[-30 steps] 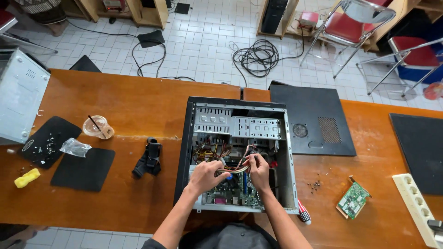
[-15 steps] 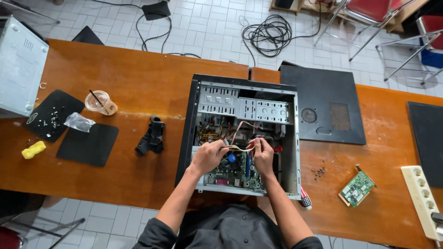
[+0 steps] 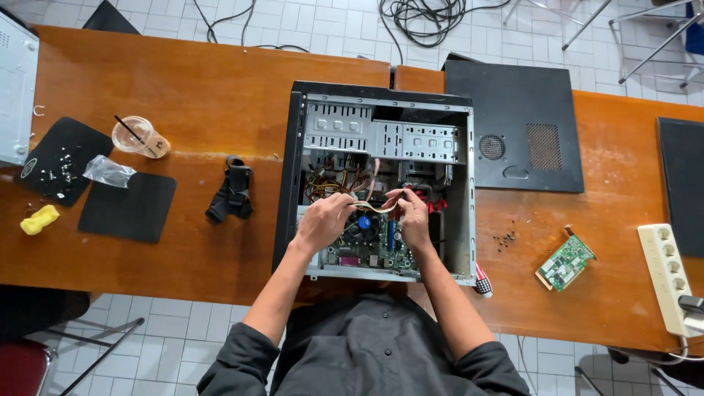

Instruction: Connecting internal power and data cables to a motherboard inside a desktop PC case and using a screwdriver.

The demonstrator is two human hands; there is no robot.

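An open desktop computer case [image 3: 290, 183] lies flat on the wooden table [image 3: 205, 81], its motherboard and drive bays exposed. Both my hands are inside it. My left hand [image 3: 323, 220] and my right hand [image 3: 412, 216] each pinch an end of a flat ribbon cable [image 3: 375, 207] stretched between them above the motherboard. Bundles of coloured wires [image 3: 330, 183] lie just beyond my left hand.
The black side panel [image 3: 513, 128] lies right of the case. A green expansion card [image 3: 565, 262], small screws [image 3: 504, 238] and a white power strip [image 3: 669, 275] are at the right. Left: a black strap [image 3: 231, 192], two black mats, a plastic cup [image 3: 139, 137], a yellow object [image 3: 38, 218].
The camera has tilted so the case sits lower-centre and nearer. My hands stay inside the case, and the ribbon cable is now held taut between them.
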